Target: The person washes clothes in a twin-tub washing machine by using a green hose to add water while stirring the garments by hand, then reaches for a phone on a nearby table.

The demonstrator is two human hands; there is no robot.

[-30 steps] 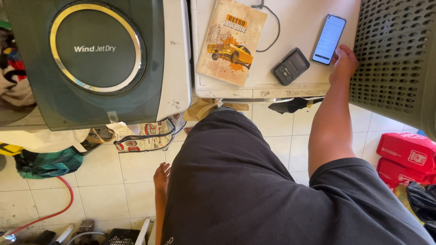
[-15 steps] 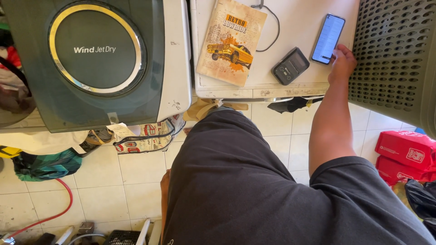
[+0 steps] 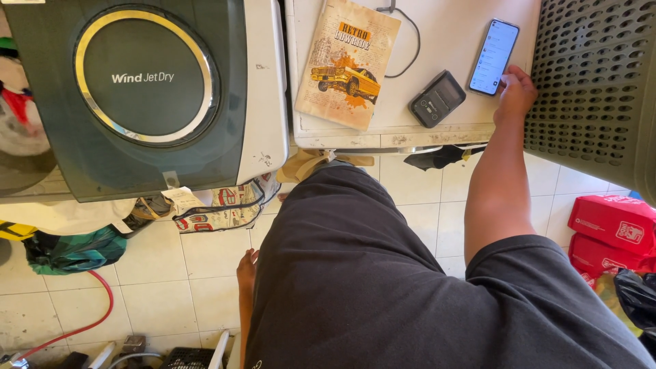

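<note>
Change: the right hand [image 3: 516, 92] has slid slightly down and right along the edge of the phone [image 3: 494, 57] since a second ago; the bare foot [image 3: 246, 268] by the dark clothing has drawn in a little, and the view has shifted only slightly.
Right grip: fingers curled loosely, the thumb side touching the lower right edge of the phone; it rests against the phone rather than pinching it, and the fingertips are partly hidden by the back of the hand.
Left grip: the left hand is out of view, so its state cannot be told.
Phone: lies flat on the white desk [image 3: 451, 41], screen lit and facing up, tilted slightly, near the right end of the desk and just beside the green perforated basket [image 3: 594, 89].
Small black device: a dark rectangular box [image 3: 437, 99] lies on the desk just left of the phone, apart from the hand.
Cable: a thin dark cable [image 3: 406, 41] loops across the desk above the box.
Book: a worn paperback [image 3: 347, 65] with a yellow car on its cover lies at the desk's left end.
Washing machine: a dark-lidded washer [image 3: 143, 96] stands left of the desk.
Floor: pale tiles [image 3: 198, 273], with red packets [image 3: 608, 232] at the right and a red hose [image 3: 82, 321] at lower left.
</note>
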